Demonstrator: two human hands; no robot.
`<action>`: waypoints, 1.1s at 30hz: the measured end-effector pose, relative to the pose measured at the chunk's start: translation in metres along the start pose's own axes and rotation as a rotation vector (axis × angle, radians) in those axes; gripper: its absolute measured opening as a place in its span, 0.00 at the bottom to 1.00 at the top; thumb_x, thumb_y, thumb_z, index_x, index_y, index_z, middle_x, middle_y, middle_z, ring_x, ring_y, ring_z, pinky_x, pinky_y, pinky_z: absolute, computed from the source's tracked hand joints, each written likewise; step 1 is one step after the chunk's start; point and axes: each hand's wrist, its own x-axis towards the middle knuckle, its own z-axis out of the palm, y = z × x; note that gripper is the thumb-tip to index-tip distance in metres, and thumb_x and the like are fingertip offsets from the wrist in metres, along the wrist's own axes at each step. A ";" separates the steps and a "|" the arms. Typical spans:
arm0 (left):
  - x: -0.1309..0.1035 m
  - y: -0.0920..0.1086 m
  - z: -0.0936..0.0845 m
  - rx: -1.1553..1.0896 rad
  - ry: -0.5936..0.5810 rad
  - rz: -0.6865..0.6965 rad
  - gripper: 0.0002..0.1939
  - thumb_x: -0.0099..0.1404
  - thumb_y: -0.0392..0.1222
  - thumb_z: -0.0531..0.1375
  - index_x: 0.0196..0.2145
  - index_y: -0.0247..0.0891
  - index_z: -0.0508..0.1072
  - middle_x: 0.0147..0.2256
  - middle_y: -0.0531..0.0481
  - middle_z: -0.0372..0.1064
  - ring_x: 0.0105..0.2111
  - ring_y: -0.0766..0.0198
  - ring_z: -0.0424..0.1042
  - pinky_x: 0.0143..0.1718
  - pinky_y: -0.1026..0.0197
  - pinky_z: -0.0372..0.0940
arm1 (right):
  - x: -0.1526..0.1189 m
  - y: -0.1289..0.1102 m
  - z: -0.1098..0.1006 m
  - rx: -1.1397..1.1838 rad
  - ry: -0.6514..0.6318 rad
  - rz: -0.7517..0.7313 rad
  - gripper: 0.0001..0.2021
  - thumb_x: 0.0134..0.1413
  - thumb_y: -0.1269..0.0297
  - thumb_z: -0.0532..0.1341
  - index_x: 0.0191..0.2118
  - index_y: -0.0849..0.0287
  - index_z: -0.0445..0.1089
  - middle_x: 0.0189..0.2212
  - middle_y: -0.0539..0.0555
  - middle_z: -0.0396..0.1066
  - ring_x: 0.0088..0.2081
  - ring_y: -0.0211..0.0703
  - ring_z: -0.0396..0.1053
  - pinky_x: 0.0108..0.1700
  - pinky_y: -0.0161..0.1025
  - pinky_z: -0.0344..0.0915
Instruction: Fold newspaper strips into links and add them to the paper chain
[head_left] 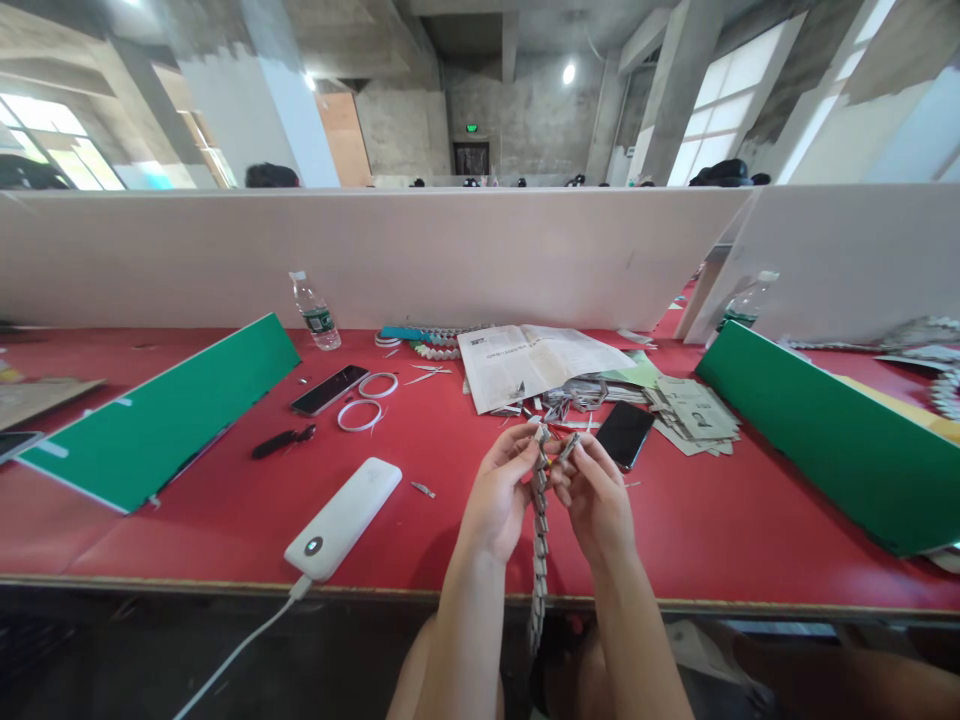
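My left hand [499, 490] grips the top of a long woven chain of folded newspaper strips [538, 560], which hangs down past the edge of the red table [225, 520]. My right hand [596, 495] pinches a small folded paper piece [568, 446] right at the chain's top end. Both hands are close together above the table's front edge. Just behind them lies a heap of folded paper strips [570, 395], partly under an open newspaper [536, 362].
A black phone [625, 433] lies right of my hands, cut newspaper pieces [690, 410] beyond it. A white power bank [343, 517] with cable sits front left. Further left: another phone [328, 389], tape rings [367, 400], a black tool [283, 440], a water bottle [315, 312]. Green boards [161, 415] [832, 440] flank the space.
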 end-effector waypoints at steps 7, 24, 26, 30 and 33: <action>0.003 0.000 -0.002 -0.039 0.118 0.009 0.13 0.49 0.37 0.66 0.35 0.35 0.74 0.27 0.52 0.67 0.23 0.72 0.64 0.25 0.67 0.60 | 0.003 0.007 0.001 -0.171 0.121 -0.151 0.08 0.46 0.62 0.65 0.29 0.59 0.67 0.27 0.51 0.70 0.29 0.40 0.70 0.31 0.36 0.68; 0.004 -0.001 -0.002 -0.032 0.146 0.018 0.11 0.50 0.37 0.65 0.34 0.36 0.73 0.30 0.50 0.69 0.26 0.70 0.67 0.26 0.66 0.60 | -0.001 0.009 0.004 -0.323 0.062 -0.277 0.07 0.47 0.66 0.65 0.33 0.58 0.67 0.30 0.50 0.69 0.34 0.40 0.69 0.38 0.38 0.67; 0.004 -0.002 -0.002 -0.025 0.146 0.023 0.11 0.51 0.37 0.65 0.34 0.36 0.73 0.31 0.50 0.69 0.26 0.69 0.67 0.26 0.65 0.61 | -0.002 0.008 0.005 -0.314 0.070 -0.283 0.08 0.47 0.67 0.65 0.33 0.57 0.66 0.29 0.49 0.68 0.32 0.38 0.68 0.36 0.36 0.66; 0.004 -0.003 -0.003 -0.017 0.152 0.026 0.11 0.51 0.38 0.65 0.34 0.36 0.73 0.31 0.50 0.69 0.28 0.69 0.67 0.27 0.65 0.61 | -0.004 0.006 0.007 -0.330 0.042 -0.277 0.06 0.48 0.67 0.65 0.31 0.57 0.66 0.27 0.48 0.67 0.30 0.35 0.66 0.33 0.33 0.65; 0.004 -0.002 -0.002 -0.011 0.156 0.025 0.11 0.51 0.38 0.65 0.34 0.36 0.73 0.32 0.50 0.69 0.28 0.68 0.68 0.28 0.65 0.61 | -0.005 0.006 0.007 -0.326 0.041 -0.282 0.06 0.47 0.67 0.65 0.29 0.58 0.66 0.28 0.48 0.67 0.30 0.36 0.67 0.33 0.33 0.64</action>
